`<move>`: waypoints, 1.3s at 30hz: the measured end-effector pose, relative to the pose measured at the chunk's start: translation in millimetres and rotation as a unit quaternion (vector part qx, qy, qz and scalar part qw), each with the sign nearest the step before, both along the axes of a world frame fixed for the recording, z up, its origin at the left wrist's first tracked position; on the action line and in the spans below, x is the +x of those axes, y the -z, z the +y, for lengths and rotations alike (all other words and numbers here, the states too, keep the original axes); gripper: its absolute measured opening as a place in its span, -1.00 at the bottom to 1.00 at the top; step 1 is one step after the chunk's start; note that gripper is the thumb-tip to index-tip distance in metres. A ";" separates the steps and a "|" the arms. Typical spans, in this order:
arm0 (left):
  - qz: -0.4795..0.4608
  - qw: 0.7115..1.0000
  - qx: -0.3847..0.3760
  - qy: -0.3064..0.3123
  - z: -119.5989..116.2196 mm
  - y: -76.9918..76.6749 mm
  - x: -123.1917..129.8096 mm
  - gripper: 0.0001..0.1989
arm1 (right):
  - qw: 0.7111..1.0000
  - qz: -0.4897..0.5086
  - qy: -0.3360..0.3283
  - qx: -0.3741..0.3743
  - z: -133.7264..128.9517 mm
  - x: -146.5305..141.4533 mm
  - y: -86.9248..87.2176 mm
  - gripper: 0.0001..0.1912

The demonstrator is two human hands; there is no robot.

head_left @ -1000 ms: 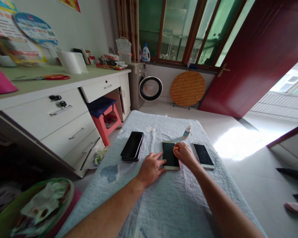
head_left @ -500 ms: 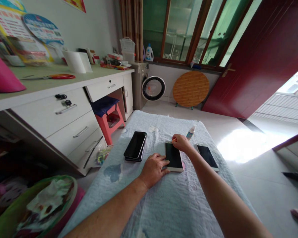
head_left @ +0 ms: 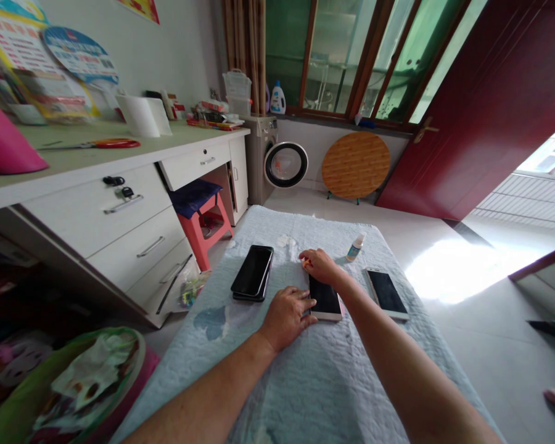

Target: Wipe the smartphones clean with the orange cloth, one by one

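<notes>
A smartphone (head_left: 324,302) with a dark screen and pale frame lies face up on the cloth. Along its left edge rests my left hand (head_left: 287,316), fingers stretched and spread, fingertips touching the phone. Over the phone's top left corner, my right hand (head_left: 321,266) is closed in a pinch around a small orange piece (head_left: 306,263); its exact kind is too small to make out. A second pale-framed phone (head_left: 387,293) lies to the right. To the left are two dark phones (head_left: 253,271), stacked one on the other. Behind my right hand stands a small spray bottle (head_left: 355,248).
The light blue quilted cloth (head_left: 240,370) covers the work surface. At left stand a desk (head_left: 120,203) with drawers, a pink stool (head_left: 203,231) and a lined waste bin (head_left: 141,376). Beyond are a washing machine (head_left: 259,154) with its door ajar and a round wooden tabletop (head_left: 356,165).
My right hand has moved left along the phone's top edge to its top left corner, still pinching the orange piece. My left hand and the phones have stayed in place.
</notes>
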State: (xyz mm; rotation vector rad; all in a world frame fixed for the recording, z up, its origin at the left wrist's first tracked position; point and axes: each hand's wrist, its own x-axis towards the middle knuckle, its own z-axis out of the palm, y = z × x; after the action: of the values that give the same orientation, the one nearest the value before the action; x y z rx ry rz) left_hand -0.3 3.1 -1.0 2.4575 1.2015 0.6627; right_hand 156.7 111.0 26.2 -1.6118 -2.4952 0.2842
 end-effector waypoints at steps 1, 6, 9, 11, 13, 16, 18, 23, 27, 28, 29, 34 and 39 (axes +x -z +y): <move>-0.002 1.000 0.000 0.000 -0.2 0.1 0.1 -0.63 | 1.000 0.001 -0.005 0.003 -3.2 -1.1 -0.8 -0.65; -0.027 1.000 -0.003 -0.007 -3.1 -3.7 1.2 -0.64 | 0.999 0.010 -0.038 0.027 -27.3 -2.0 -5.3 -0.68; -0.047 0.997 -0.007 -0.057 -4.9 -1.6 2.8 -0.54 | 0.998 0.014 -0.053 0.027 -44.0 -1.0 -6.9 -0.68; -0.068 0.993 0.007 -0.098 -5.4 2.9 3.9 -0.37 | 0.998 0.021 -0.060 0.029 -55.1 -1.2 -8.1 -0.67; -0.089 0.990 0.024 -0.111 -5.5 7.4 4.7 -0.24 | 0.997 0.025 -0.065 0.023 -66.5 -2.3 -9.7 -0.68; -0.107 0.987 0.036 -0.114 -6.0 10.8 5.2 -0.11 | 0.997 0.035 -0.066 0.003 -84.0 -3.4 -12.4 -0.71; -0.115 0.986 0.041 -0.112 -6.6 11.1 5.2 -0.09 | 0.997 0.056 -0.061 -0.009 -95.3 -2.4 -13.3 -0.68; -0.114 0.985 0.055 -0.114 -6.0 12.1 4.5 -0.09 | 0.990 0.118 -0.066 -0.045 -116.2 6.7 -12.9 -0.53; -0.080 0.992 0.057 -0.084 -4.1 10.6 3.0 -0.22 | 0.983 0.149 -0.088 -0.056 -120.1 12.6 -12.3 -0.80; -0.068 0.993 0.056 -0.073 -3.9 9.5 2.6 -0.26 | 0.983 0.152 -0.089 -0.049 -119.0 13.4 -11.7 -0.82; -0.054 0.995 0.053 -0.063 -3.8 8.3 2.2 -0.30 | 0.984 0.154 -0.086 -0.040 -117.2 14.1 -10.9 -0.83; 0.005 0.999 0.017 -0.040 -4.6 1.8 1.0 -0.45 | 0.988 0.139 -0.059 0.011 -99.7 19.9 -5.4 -0.82; 0.017 0.999 0.008 -0.028 -5.3 -5.2 0.5 -0.41 | 0.990 0.133 -0.036 0.033 -76.2 27.8 0.4 -0.81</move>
State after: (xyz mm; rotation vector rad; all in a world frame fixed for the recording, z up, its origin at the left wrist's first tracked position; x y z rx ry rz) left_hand 0.2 -2.1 4.1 2.4656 1.2876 0.6500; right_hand 184.6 34.7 25.8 -1.3621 -2.3362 0.3944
